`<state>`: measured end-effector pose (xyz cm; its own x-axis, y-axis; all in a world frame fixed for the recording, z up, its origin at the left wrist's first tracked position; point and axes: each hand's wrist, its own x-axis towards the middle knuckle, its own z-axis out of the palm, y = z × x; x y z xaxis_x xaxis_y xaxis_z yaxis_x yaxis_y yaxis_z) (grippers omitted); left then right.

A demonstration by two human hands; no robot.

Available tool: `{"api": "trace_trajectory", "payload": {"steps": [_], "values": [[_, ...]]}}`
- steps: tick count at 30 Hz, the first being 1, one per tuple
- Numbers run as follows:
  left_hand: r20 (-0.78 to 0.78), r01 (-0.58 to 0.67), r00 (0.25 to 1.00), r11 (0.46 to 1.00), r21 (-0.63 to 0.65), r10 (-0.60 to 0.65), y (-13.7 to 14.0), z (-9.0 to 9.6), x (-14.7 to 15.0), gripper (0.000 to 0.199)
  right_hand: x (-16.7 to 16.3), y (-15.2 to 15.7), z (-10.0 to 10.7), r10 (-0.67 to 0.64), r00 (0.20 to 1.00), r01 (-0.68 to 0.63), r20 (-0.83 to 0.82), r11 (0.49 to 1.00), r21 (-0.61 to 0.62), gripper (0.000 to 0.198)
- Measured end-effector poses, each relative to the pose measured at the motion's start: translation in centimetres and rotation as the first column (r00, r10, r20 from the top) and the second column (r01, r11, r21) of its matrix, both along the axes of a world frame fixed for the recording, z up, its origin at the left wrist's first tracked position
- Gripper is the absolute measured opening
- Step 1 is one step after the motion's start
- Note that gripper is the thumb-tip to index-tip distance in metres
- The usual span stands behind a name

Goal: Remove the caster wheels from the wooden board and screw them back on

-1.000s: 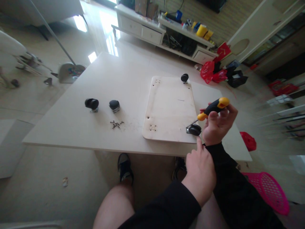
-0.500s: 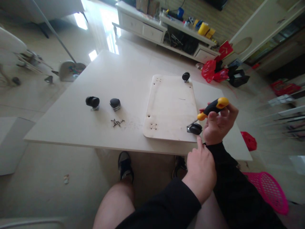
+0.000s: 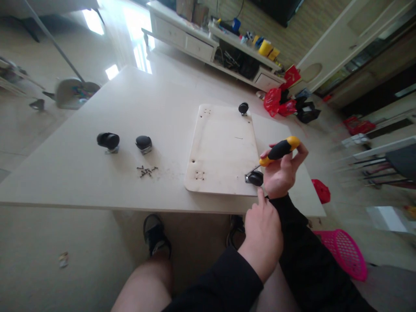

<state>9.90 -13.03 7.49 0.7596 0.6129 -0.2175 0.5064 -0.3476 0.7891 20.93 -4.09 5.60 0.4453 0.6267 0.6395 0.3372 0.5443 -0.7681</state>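
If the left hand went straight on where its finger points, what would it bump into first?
Probably the nearer black caster on the pale board: the left hand points toward it. They look very close, but I can't tell whether they touch.

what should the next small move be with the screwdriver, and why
Probably a small turn of the screwdriver by the right hand: the tool's tip appears to meet the metal plate of the caster nearest the hands, and that hand grips the handle.
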Motion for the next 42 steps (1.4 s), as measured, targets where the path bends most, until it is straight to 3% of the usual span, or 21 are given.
{"api": "trace_trajectory", "payload": {"steps": [4,14,20,23,26,31,34,38,42], "values": [[-0.009,-0.009,1.000,1.000,-0.014,0.009,0.3,0.0,-0.2,0.063,-0.1,0.2,-0.1,-0.053,0.998,0.053,0.031,0.999,0.001,0.051],[-0.003,-0.044,0.999,0.998,-0.045,0.044,0.4,0.4,-0.5,0.067,-0.5,0.3,-0.2,-0.128,0.989,0.130,0.070,0.991,-0.032,0.039],[-0.038,-0.041,0.999,0.998,-0.056,0.038,0.3,0.1,-0.4,0.061,-0.8,0.4,-0.4,-0.097,0.995,0.097,-0.007,0.995,-0.009,0.025],[-0.049,-0.040,0.998,0.999,-0.033,0.038,0.2,0.0,-0.4,0.060,-0.8,0.4,-0.4,-0.065,0.998,0.065,-0.023,0.998,0.020,0.033],[-0.057,-0.032,0.998,0.999,-0.023,0.030,0.2,0.1,-0.4,0.058,-0.7,0.6,-0.4,-0.124,0.992,0.122,0.032,0.992,0.040,0.047],[-0.035,-0.036,0.999,0.998,-0.050,0.034,0.3,0.2,-0.7,0.060,-0.8,0.7,-0.2,-0.159,0.986,0.159,0.057,0.987,0.003,0.036],[-0.017,-0.029,0.999,0.998,-0.048,0.028,0.4,0.0,-0.9,0.058,-0.9,0.5,-0.2,-0.126,0.992,0.127,0.026,0.991,-0.039,0.042],[-0.007,-0.037,0.999,0.998,-0.051,0.037,0.3,0.0,-1.1,0.055,-0.8,0.4,-0.4,-0.081,0.995,0.078,0.054,0.995,0.056,0.040],[-0.006,-0.020,1.000,0.996,-0.082,0.020,0.3,0.2,-1.3,0.048,-0.6,0.5,-0.3,-0.178,0.979,0.174,0.102,0.984,0.044,0.046]]}}
